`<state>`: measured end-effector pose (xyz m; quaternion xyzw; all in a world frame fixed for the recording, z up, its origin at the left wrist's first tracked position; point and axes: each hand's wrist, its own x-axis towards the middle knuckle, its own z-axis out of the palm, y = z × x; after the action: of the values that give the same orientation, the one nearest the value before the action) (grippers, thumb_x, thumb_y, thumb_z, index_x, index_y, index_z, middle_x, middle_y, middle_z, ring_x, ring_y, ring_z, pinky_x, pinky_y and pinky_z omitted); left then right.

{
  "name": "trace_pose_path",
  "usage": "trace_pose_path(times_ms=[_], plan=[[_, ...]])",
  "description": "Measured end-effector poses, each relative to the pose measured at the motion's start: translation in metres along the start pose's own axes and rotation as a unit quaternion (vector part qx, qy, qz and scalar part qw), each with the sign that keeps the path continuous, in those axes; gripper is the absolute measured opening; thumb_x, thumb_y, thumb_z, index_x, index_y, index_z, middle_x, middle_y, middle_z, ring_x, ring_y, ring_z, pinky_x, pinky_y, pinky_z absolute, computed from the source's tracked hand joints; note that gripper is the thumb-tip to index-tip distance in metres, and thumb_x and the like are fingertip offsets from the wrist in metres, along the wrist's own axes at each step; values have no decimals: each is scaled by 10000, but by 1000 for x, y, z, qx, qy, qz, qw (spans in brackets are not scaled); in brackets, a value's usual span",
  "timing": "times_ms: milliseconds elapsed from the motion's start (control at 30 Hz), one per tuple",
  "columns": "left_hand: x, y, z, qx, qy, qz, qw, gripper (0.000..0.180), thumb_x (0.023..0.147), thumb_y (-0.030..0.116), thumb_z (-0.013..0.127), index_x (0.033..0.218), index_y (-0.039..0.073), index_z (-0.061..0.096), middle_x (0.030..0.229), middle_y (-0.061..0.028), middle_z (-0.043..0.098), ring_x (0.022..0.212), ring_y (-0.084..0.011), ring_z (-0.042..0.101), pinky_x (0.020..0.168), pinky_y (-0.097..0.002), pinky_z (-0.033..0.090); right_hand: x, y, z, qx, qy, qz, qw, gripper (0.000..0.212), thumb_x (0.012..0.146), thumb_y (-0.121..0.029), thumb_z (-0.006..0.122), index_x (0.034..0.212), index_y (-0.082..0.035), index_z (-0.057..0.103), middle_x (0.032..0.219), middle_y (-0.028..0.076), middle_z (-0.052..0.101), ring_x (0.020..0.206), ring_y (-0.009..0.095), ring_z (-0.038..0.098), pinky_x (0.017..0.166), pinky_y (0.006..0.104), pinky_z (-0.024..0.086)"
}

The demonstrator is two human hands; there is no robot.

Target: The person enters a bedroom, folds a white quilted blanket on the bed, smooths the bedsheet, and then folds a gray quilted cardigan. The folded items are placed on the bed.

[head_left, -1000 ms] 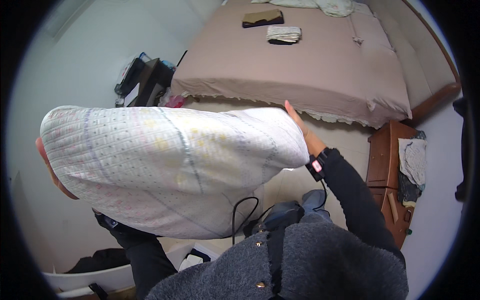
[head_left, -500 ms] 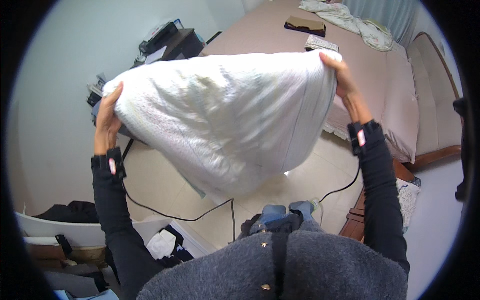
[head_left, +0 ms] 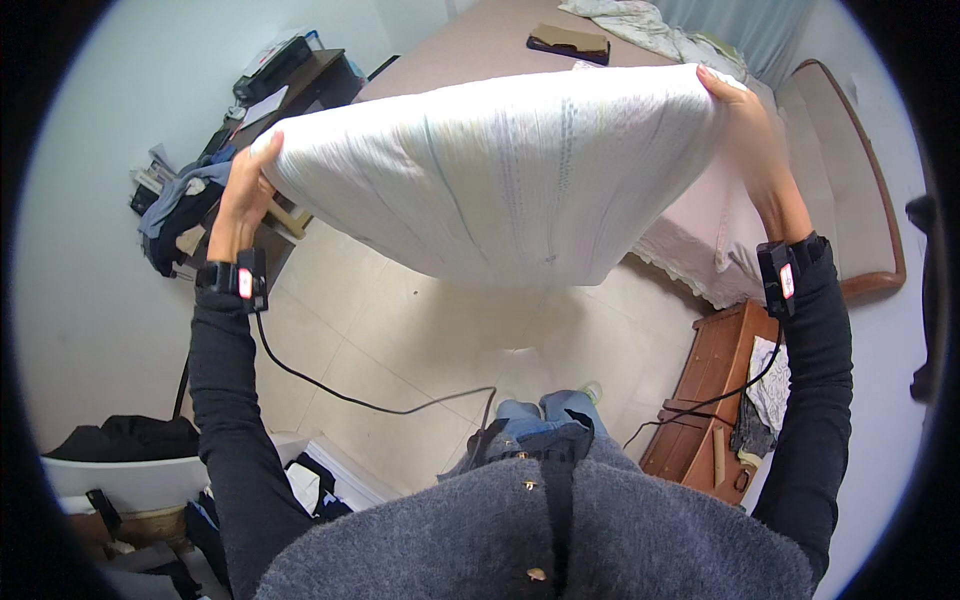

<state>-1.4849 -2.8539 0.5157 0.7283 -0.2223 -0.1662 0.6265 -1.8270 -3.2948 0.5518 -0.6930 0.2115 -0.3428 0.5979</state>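
Observation:
A large white towel (head_left: 510, 175) with thin pastel stripes is stretched out in front of me, its lower part hanging in folds above the floor. At its upper left corner, my left hand (head_left: 242, 198) is closed on the fabric with the thumb on top. My right hand (head_left: 757, 145), slightly blurred, grips the upper right corner, a little higher than the left. The top edge runs fairly taut between both hands. Part of the bed behind is hidden by the cloth.
Behind the towel is a pink-covered bed (head_left: 450, 50) bearing folded brown and dark cloths (head_left: 568, 42) and a rumpled quilt (head_left: 655, 30). At left stands a dark desk (head_left: 318, 82). A wooden chest (head_left: 715, 385) is at right; a clothes-filled white drawer (head_left: 130, 478) sits lower left. Cables trail from my wrists.
The towel has swung up and outward and is pulled wider and flatter. My hands have spread apart, the right one moving up and rightward. The view has shifted slightly.

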Motion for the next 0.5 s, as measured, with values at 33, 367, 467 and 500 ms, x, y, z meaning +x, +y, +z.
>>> trace_pose_path(times_ms=[33, 367, 467, 500], plan=[[16, 2, 3, -20, -7, 5, 1000, 598, 881, 406, 662, 1287, -11, 525, 1228, -93, 605, 1126, -223, 578, 982, -376, 442, 4, 3, -6, 37, -7, -8, 999, 562, 796, -335, 778, 1163, 55, 611, 1177, 153, 603, 1067, 225, 557, 933, 350, 408], [-23, 7, 78, -79, -47, 54, 994, 453, 870, 307, 668, 1171, -27, 610, 1124, -119, 638, 1094, -246, 566, 970, -414, 398, -123, -4, -97, -86, 67, 97, 989, 517, 776, -327, 773, 1110, 45, 641, 1028, 108, 659, 971, 193, 600, 868, 327, 449], [-45, 19, 92, -66, -86, 119, 987, 412, 930, 290, 600, 1174, -42, 590, 1119, -120, 636, 1080, -225, 570, 960, -359, 422, -163, -25, -119, -56, 122, 118, 984, 492, 780, -282, 748, 1119, 54, 629, 1007, 93, 664, 941, 185, 614, 867, 309, 452], [-49, 24, 96, -53, -76, 117, 989, 402, 929, 278, 607, 1158, -52, 587, 1119, -120, 625, 1074, -219, 571, 957, -347, 427, -173, -30, -125, -53, 150, 105, 982, 471, 781, -274, 743, 1103, 51, 632, 998, 91, 666, 943, 184, 616, 880, 312, 449]])
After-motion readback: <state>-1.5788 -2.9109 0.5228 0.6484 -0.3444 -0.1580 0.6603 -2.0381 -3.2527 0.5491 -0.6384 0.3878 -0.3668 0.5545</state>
